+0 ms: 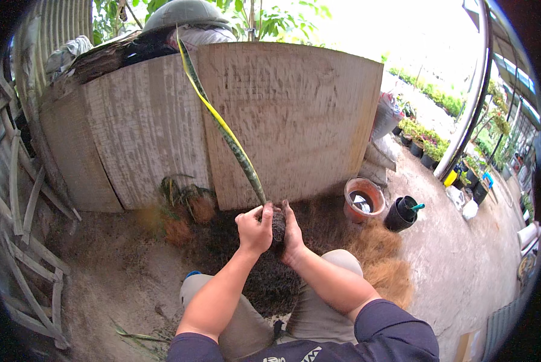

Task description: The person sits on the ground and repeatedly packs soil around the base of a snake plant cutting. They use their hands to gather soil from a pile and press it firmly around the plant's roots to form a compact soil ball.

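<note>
A snake plant leaf [229, 131], green with a yellow edge, rises tilted to the upper left from a dark root ball [278, 226]. My left hand [255, 230] holds the leaf's base and the near side of the root ball. Against the ball's right side lies my right hand [293, 233], its fingers extended and soiled. Below both hands, a heap of dark soil [270, 283] covers the ground between my knees. The ball's underside is partly hidden by my hands.
Brown coir fibre [386, 267] lies beside my right knee. Behind it stand a terracotta-coloured pot [351, 210] and stacked black pots [395, 219] with a teal-handled tool. Uprooted plants [189, 199] rest by the wooden boards [288, 117]. Loose leaves [143, 336] are at lower left, near a wooden frame [28, 240].
</note>
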`<act>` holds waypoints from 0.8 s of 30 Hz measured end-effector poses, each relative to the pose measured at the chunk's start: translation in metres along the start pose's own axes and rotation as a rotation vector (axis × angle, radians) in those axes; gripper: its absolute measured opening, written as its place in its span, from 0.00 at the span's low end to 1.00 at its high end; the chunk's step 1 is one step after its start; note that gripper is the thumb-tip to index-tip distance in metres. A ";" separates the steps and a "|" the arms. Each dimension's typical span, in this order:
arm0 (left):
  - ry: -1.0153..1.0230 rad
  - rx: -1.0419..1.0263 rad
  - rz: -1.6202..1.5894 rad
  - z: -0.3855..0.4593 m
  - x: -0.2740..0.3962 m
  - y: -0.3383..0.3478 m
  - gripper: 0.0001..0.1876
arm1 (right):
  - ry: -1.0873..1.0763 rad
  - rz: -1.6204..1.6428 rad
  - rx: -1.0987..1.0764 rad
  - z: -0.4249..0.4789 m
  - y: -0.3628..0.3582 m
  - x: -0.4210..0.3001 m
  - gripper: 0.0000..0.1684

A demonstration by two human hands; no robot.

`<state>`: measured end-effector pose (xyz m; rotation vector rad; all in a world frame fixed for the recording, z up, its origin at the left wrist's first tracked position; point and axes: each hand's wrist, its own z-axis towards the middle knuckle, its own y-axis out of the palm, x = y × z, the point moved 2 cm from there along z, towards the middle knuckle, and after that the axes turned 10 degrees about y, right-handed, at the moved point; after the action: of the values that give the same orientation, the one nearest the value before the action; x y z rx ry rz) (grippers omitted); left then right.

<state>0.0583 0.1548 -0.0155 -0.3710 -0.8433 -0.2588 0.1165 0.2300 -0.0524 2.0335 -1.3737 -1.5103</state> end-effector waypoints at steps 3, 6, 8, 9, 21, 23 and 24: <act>-0.006 -0.007 -0.006 -0.001 -0.003 -0.001 0.22 | 0.014 -0.001 -0.032 -0.007 0.008 -0.004 0.31; 0.006 -0.009 -0.053 0.000 0.011 -0.008 0.22 | 0.038 0.003 -0.122 -0.017 0.015 -0.007 0.32; -0.014 0.023 -0.121 0.002 0.006 -0.006 0.23 | 0.052 0.019 -0.168 -0.017 0.015 -0.007 0.32; -0.025 0.041 -0.154 0.002 0.005 -0.007 0.23 | 0.062 0.027 -0.179 -0.016 0.015 -0.007 0.31; 0.149 0.090 0.039 -0.005 -0.005 -0.002 0.22 | 0.045 0.027 -0.131 -0.011 0.009 0.000 0.19; 0.147 0.062 0.084 -0.006 -0.002 -0.003 0.23 | 0.052 0.022 -0.162 -0.014 0.011 -0.003 0.19; 0.164 0.058 0.085 -0.005 0.003 -0.005 0.23 | 0.037 0.021 -0.179 -0.016 0.014 -0.004 0.19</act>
<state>0.0613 0.1479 -0.0153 -0.3261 -0.6702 -0.1824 0.1222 0.2211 -0.0335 1.9221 -1.1962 -1.5199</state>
